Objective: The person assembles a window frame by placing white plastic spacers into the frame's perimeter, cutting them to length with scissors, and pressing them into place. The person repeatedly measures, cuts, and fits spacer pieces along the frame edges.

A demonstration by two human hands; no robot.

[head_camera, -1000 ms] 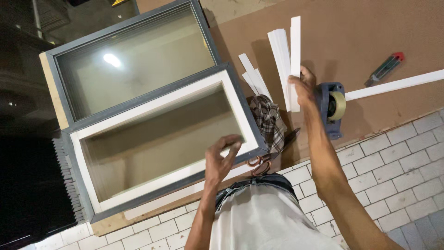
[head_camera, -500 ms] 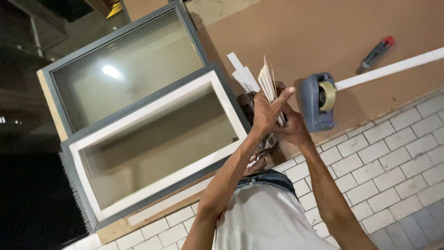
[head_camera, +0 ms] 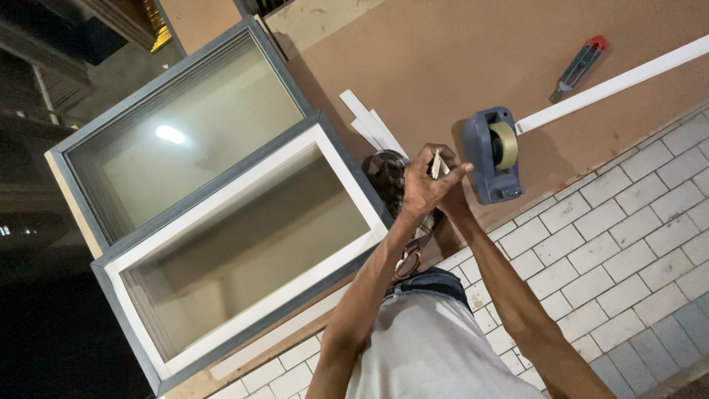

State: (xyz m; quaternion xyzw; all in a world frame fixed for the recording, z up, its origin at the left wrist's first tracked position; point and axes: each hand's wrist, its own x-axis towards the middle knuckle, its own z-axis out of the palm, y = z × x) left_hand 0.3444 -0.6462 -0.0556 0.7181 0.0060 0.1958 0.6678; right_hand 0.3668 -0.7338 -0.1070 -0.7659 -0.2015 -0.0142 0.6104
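Both hands, left hand (head_camera: 417, 188) and right hand (head_camera: 452, 193), are pinched shut around a few thin white strips (head_camera: 437, 164) held over the brown worktop (head_camera: 413, 52) beside the tape dispenser (head_camera: 493, 154); they look light and bendy, so I'd grip mid-length.

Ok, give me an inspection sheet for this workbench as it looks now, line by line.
Surface: brown board, bare in the middle.
Job's things: thin white strips, pinched between both hands; more white strips lying on the board.
Clutter: grey tape dispenser beside the hands; red-tipped utility knife; long white strip; checked cloth.
Grippers: left hand and right hand together, closed on the strips.
Cables: nothing seen.
Surroundings: two grey-framed glazed window units, one white inside; white brick-pattern tiles; dark to the left.
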